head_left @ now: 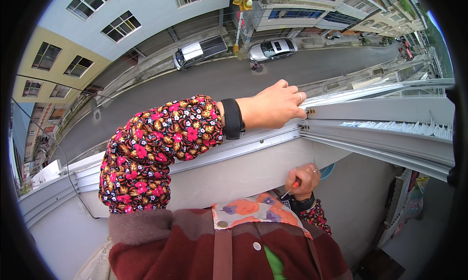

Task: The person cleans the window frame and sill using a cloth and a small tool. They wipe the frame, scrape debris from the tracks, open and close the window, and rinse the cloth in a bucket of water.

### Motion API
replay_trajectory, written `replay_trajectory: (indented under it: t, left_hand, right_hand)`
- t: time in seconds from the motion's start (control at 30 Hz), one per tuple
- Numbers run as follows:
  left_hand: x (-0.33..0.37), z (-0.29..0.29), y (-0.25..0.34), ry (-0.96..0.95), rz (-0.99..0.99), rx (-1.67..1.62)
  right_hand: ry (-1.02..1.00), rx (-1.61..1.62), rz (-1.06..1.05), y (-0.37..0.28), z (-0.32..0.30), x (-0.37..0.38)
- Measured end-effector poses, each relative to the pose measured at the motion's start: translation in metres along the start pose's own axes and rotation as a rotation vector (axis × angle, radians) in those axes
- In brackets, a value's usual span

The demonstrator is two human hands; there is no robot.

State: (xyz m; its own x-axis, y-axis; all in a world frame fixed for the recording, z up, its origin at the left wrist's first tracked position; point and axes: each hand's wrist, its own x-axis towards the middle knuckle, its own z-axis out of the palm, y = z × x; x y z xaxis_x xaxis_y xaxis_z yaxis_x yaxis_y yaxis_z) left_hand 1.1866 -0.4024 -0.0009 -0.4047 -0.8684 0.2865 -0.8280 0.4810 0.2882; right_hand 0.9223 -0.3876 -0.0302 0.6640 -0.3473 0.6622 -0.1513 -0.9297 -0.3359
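My left hand [275,104], with a ring on one finger and a black band at the wrist, reaches across to the white window frame [380,109]. Its fingers are bent and closed round the frame's end, beside small dark holes; the fingertips are partly hidden. Lower down, close to my chest, my right hand [304,177] is closed round a screwdriver [295,184]. The red-orange handle shows in the fist, and the thin metal shaft slants down to the left. This hand is apart from the frame, just below the pale sill wall [234,175].
Metal window tracks [253,144] run along the sill, with an open drop to the street [204,85] beyond. Parked there are a pickup truck [200,51] and a silver car [273,50]. A blue basin [327,171] shows behind my right hand. A cable [73,182] hangs at left.
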Motion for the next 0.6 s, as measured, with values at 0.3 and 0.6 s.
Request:
replay_trajectory:
  t: [0.3, 0.6]
  left_hand:
    - [0.003, 0.0, 0.008, -0.025, 0.019, 0.041]
    - [-0.02, -0.034, -0.024, 0.163, -0.393, -0.26]
  right_hand:
    - [-0.001, 0.005, -0.002, 0.0, 0.0, 0.001]
    - [0.025, 0.007, -0.012, 0.004, 0.001, -0.004]
